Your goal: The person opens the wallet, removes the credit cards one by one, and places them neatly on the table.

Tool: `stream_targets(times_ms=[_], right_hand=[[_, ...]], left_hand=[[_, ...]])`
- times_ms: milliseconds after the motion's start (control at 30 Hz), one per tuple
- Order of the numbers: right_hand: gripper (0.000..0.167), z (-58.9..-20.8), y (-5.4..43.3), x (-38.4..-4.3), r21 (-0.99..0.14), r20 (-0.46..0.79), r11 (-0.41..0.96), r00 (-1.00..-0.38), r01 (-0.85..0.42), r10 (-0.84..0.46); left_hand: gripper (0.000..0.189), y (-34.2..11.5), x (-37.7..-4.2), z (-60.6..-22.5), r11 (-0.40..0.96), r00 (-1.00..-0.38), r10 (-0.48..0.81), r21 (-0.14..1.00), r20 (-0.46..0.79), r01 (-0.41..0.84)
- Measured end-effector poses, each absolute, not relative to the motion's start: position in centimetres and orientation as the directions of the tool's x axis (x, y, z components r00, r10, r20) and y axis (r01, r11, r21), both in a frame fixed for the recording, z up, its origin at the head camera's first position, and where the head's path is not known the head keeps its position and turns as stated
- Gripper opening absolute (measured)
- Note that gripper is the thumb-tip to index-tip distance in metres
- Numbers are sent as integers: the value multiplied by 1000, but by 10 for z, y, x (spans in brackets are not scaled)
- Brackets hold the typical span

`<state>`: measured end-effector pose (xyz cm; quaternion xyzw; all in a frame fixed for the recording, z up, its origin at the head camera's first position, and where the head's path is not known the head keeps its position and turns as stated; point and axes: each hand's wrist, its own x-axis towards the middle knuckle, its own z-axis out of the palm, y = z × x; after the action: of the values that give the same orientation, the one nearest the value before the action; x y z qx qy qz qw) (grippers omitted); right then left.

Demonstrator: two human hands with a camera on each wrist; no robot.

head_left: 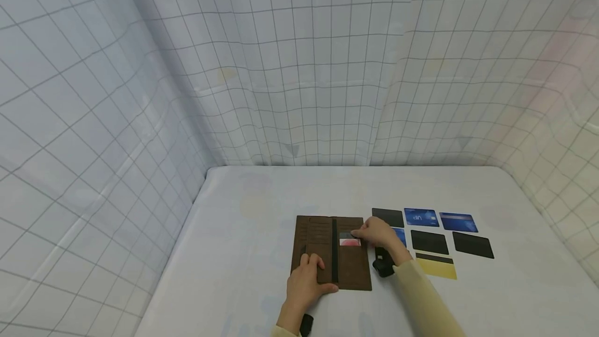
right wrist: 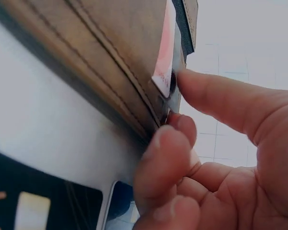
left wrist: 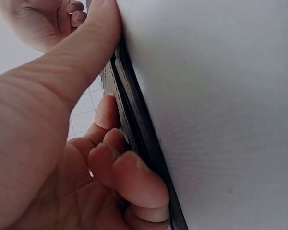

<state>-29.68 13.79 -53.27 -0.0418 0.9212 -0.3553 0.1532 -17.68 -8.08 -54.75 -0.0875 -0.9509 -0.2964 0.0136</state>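
An open brown wallet [head_left: 353,269] lies flat on the white table, with a dark strap down its middle. My left hand [head_left: 303,285] rests on its lower left part, the thumb spread along the near edge, as the left wrist view shows up close. On the right panel, a pink-and-white card [head_left: 350,242] shows at a pocket. My right hand [head_left: 378,234] pinches at the card's upper right corner; in the right wrist view the thumb [right wrist: 206,93] touches the dark edge behind the pink-and-white card [right wrist: 165,52]. The fingertips there are partly hidden.
Several cards lie right of the wallet: blue ones [head_left: 420,217], black ones [head_left: 429,242] and a yellow one [head_left: 436,266]. Beneath my right wrist is a black wrist device [head_left: 384,265]. Grid-patterned white curtains [head_left: 299,92] enclose the table [head_left: 224,254] on the sides and back.
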Motion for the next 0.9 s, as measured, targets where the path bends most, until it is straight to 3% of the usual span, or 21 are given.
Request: stream_targets(times_ms=[533, 900], right_hand=[[47, -540, 142, -308, -679, -234, 734, -937, -35, -261], [29, -537, 139, -305, -687, -245, 726, -945, 12, -216]], left_hand=[[55, -80, -176, -548, 813, -987, 140, 560, 78, 160], [55, -80, -176, -547, 811, -986, 141, 560, 89, 166]])
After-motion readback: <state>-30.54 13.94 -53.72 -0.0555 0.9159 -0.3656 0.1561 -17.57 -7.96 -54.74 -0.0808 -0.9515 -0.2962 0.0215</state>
